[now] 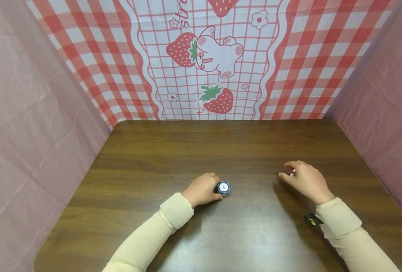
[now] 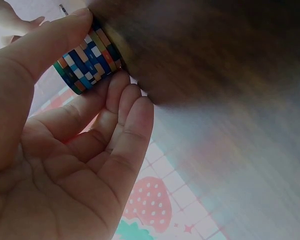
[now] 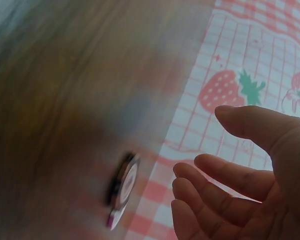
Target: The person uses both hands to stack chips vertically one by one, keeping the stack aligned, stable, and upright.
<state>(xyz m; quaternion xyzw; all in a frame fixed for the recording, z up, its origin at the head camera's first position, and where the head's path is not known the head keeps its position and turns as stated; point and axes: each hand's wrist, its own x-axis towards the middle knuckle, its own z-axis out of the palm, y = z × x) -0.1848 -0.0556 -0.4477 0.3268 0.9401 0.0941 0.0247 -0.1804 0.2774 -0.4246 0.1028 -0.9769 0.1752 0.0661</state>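
Observation:
A short stack of poker chips stands on the table, its top chip blue-edged with a white centre. My left hand holds this stack from the left. In the left wrist view, the thumb and curved fingers flank the stack's blue, orange, white and green edges. Farther right, my right hand is over the table with thumb and fingers apart. Close to its fingers are dark-edged poker chips with a pale face; in the head view the hand mostly hides these chips.
The brown wooden table has rounded corners. Behind it hangs a red-and-white checked cloth with strawberries. Pink cloth walls rise on both sides. A black strap-like piece sits at the right sleeve.

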